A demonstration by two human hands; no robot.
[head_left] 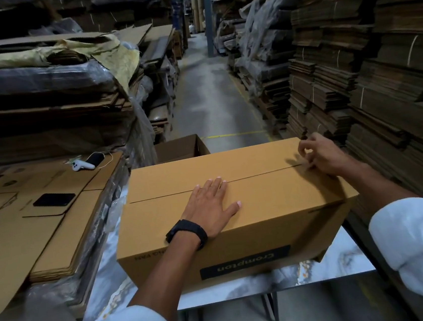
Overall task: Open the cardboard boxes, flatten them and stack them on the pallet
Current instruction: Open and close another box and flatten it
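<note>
A closed brown cardboard box point(268, 206) with a black "Crompton" label lies on a marble-patterned table point(327, 263) in front of me. Its top flaps meet in a seam running left to right. My left hand point(210, 208), with a black watch on the wrist, rests flat on the near flap, fingertips at the seam. My right hand point(320, 155) sits at the seam's right end with its fingers curled and thumb and forefinger close together; nothing shows between them. To the left is a stack of flattened cardboard point(29, 234), about as high as the table.
A black phone point(54, 199) and a white controller point(83, 165) lie on the flattened stack. An open box point(177, 148) stands behind the closed one. Tall piles of flat cardboard point(381, 88) line both sides of a concrete aisle point(210, 94).
</note>
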